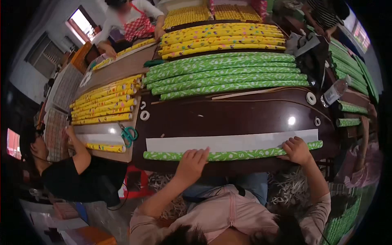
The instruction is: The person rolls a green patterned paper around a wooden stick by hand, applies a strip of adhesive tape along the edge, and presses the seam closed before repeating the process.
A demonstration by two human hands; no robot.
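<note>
Two hands press flat, fingers spread, on one green dotted wrapping-paper roll (232,154) lying crosswise along the near edge of the desk (245,118): left hand (192,160) mid-roll, right hand (297,150) near its right end.

You're in a small packing workshop: green patterned rolls (224,73) and yellow rolls (222,38) are stacked in rows across the long dark table (245,116), tape rings (144,115) and scissors (129,133) lie by them, and other workers (77,171) sit at neighbouring tables with more rolls.
</note>
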